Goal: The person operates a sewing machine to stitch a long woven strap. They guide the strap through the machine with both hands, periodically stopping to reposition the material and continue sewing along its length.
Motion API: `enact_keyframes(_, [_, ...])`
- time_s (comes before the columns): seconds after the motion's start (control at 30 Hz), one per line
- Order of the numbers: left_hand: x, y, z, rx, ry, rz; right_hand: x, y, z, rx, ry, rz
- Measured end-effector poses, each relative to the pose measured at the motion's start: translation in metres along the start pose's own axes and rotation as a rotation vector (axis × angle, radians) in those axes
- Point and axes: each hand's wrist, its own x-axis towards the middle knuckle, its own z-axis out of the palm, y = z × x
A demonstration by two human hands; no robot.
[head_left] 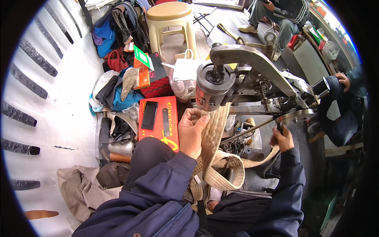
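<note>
My left hand [191, 132] is closed, pinching the upper end of a wide beige woven strap [215, 136] between thumb and fingers. The strap reaches up to the round metal head [215, 85] of a hand-cranked sewing machine [252, 59], and its lower length falls in loops over my lap. My right hand [283, 140] is curled around the dark crank handle under the rim of the metal handwheel [298, 115]. Part of that grip is hidden by my own fingers. Where the strap meets the needle is hidden behind the head.
A red box [170, 106] beside my left knee carries a black phone [150, 115] and a flat dark strip. Bags and clothes are heaped behind it, near a beige stool [169, 23]. Two other people sit at the far right and right. Loose tools lie below the machine.
</note>
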Motion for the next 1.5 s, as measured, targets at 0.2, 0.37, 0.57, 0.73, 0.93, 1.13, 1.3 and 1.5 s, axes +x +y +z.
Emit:
enact_keyframes(0.2, [0.002, 0.001, 0.003, 0.009, -0.009, 0.004, 0.005, -0.046, -0.068, -0.101, 0.556, -0.38])
enact_keyframes(0.37, [-0.001, 0.007, 0.011, -0.021, -0.017, -0.009, 0.046, 0.03, -0.093, -0.084, 0.628, -0.205])
enact_keyframes(0.57, [-0.001, 0.006, 0.009, 0.001, -0.046, 0.011, 0.009, 0.012, -0.008, -0.064, 0.118, 0.15])
enact_keyframes(0.73, [0.004, -0.002, 0.004, 0.049, -0.028, 0.058, -0.014, -0.057, -0.027, -0.021, 0.252, -0.364])
enact_keyframes(0.93, [0.004, 0.002, 0.004, 0.038, -0.065, 0.039, 0.037, 0.006, -0.101, -0.221, 0.722, -0.282])
enact_keyframes(1.13, [0.005, 0.004, 0.005, 0.071, -0.052, 0.059, 0.022, 0.038, -0.022, -0.082, 0.154, 0.156])
enact_keyframes(1.3, [0.006, 0.002, 0.004, 0.074, -0.059, 0.071, -0.013, -0.044, -0.016, 0.033, 0.196, -0.316])
enact_keyframes(1.5, [0.007, 0.005, 0.005, 0.054, -0.065, 0.033, 0.022, -0.024, -0.09, -0.16, 0.697, -0.278])
